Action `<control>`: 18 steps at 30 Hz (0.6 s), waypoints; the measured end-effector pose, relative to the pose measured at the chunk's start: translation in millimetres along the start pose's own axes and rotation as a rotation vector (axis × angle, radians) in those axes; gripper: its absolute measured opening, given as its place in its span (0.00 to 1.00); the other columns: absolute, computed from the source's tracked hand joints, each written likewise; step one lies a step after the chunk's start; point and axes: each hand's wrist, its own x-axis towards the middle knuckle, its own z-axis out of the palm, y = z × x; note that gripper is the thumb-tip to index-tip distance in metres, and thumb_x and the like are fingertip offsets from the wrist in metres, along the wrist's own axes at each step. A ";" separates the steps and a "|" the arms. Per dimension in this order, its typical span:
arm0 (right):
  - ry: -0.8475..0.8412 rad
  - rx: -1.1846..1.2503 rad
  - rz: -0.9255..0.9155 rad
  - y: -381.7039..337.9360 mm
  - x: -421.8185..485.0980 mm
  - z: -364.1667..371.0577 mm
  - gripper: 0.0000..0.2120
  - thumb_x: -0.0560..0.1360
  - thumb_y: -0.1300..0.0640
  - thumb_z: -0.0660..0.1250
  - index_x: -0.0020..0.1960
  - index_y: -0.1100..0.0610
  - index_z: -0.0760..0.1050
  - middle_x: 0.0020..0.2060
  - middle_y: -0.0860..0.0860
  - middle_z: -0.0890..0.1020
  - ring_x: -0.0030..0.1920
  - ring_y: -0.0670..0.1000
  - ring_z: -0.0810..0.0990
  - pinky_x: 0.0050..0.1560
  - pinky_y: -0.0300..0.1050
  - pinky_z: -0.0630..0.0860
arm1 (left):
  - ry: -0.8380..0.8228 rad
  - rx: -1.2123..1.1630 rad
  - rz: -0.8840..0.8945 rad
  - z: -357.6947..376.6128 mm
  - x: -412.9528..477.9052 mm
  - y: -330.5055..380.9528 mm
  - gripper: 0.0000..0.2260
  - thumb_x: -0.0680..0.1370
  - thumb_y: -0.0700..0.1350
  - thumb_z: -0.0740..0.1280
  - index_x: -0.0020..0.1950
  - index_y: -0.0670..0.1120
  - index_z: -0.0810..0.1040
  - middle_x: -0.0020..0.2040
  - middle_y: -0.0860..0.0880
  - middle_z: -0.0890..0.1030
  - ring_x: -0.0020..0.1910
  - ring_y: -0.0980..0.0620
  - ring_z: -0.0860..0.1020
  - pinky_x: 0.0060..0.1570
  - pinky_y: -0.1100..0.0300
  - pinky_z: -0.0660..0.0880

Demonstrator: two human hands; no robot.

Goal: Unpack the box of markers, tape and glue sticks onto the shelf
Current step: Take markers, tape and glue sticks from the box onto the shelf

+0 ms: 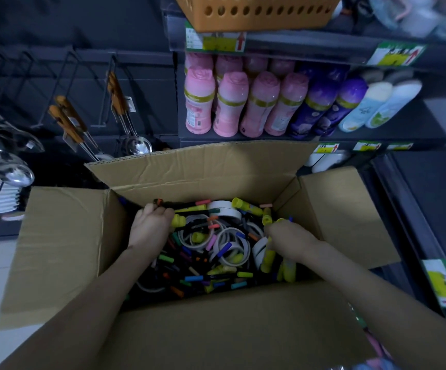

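Note:
An open cardboard box (64, 244) stands on the floor below me, its four flaps spread out. Inside lie several black markers with coloured caps (194, 277), white tape rolls (234, 240) and yellow glue sticks (246, 206). My left hand (151, 227) is deep in the box at its far left corner, fingers closed on a bundle of black markers (173, 205). At the right wall of the box, my right hand (290, 240) grips several yellow glue sticks (268, 259) that stick out below the palm.
A dark shelf (417, 121) straight ahead carries pink (227, 105), purple and white bottles. An orange basket (256, 12) sits one level up. Ladles (125, 121) with orange handles hang on hooks at the left. A lower shelf edge (414, 209) runs along the right.

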 end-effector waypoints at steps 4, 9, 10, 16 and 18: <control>0.086 0.215 0.050 10.4 -5.3 -16.0 0.12 0.79 0.54 0.63 0.55 0.63 0.75 0.51 0.59 0.78 0.53 0.58 0.78 0.43 0.45 0.71 | 0.073 -0.216 0.002 -8.8 -7.6 13.2 0.11 0.73 0.43 0.71 0.51 0.39 0.76 0.41 0.40 0.80 0.46 0.38 0.77 0.50 0.49 0.75; 0.364 0.504 0.062 19.4 -4.4 -23.2 0.07 0.77 0.57 0.65 0.53 0.60 0.75 0.55 0.56 0.80 0.48 0.50 0.77 0.38 0.38 0.72 | 0.145 -0.434 -0.052 -19.3 -14.2 23.4 0.13 0.75 0.46 0.69 0.54 0.40 0.72 0.45 0.40 0.77 0.50 0.39 0.74 0.43 0.50 0.72; 0.420 0.585 0.084 20.6 0.1 -20.3 0.05 0.77 0.58 0.65 0.51 0.59 0.74 0.52 0.57 0.82 0.47 0.51 0.79 0.42 0.43 0.76 | 0.154 -0.458 -0.052 -21.0 -14.8 24.6 0.13 0.76 0.46 0.69 0.54 0.40 0.72 0.46 0.40 0.77 0.48 0.40 0.75 0.40 0.52 0.71; 0.518 0.644 0.156 11.1 22.5 5.8 0.12 0.79 0.62 0.59 0.61 0.62 0.74 0.54 0.61 0.79 0.56 0.60 0.76 0.52 0.46 0.71 | 0.146 -0.595 -0.084 -31.9 -19.1 31.1 0.11 0.77 0.47 0.67 0.54 0.42 0.73 0.36 0.51 0.74 0.34 0.51 0.75 0.30 0.57 0.71; 0.437 0.596 0.156 7.5 25.9 15.0 0.16 0.81 0.60 0.56 0.66 0.62 0.70 0.58 0.62 0.76 0.56 0.59 0.74 0.48 0.44 0.70 | 0.123 -0.613 -0.109 -32.7 -20.0 30.8 0.08 0.77 0.47 0.68 0.49 0.46 0.71 0.34 0.53 0.73 0.32 0.55 0.74 0.30 0.60 0.71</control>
